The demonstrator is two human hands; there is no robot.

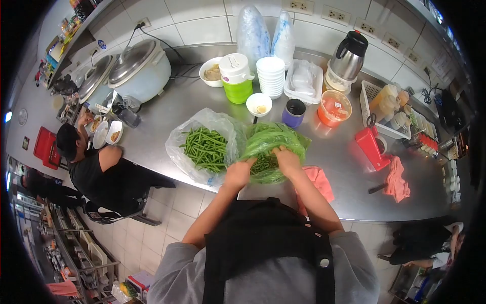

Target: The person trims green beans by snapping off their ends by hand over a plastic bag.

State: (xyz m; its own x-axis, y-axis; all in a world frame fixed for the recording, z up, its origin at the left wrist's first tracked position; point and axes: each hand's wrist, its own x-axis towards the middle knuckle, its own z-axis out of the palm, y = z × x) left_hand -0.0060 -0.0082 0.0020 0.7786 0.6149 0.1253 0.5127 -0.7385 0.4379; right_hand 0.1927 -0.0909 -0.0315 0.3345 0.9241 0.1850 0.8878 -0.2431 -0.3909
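A green plastic bag (280, 135) lies in front of me on the steel counter, its mouth turned toward me. Small green pieces of vegetable (264, 164) show inside, too fine to name. My left hand (240, 172) grips the bag's left edge, its fingertips partly hidden by the plastic. Opposite it, my right hand (287, 161) has curled fingers on the bag's right rim. A clear plastic bag (232, 126) full of cut green beans (203, 148) stands open just left of the green bag, close to my left hand.
Behind the bags are a small white bowl (258, 105), a purple cup (293, 113), a green jug (238, 91) and an orange tub (334, 108). Pink cloths (397, 180) and a red box (372, 148) lie right. A seated person (109, 172) eats at left, near large cookers (147, 71).
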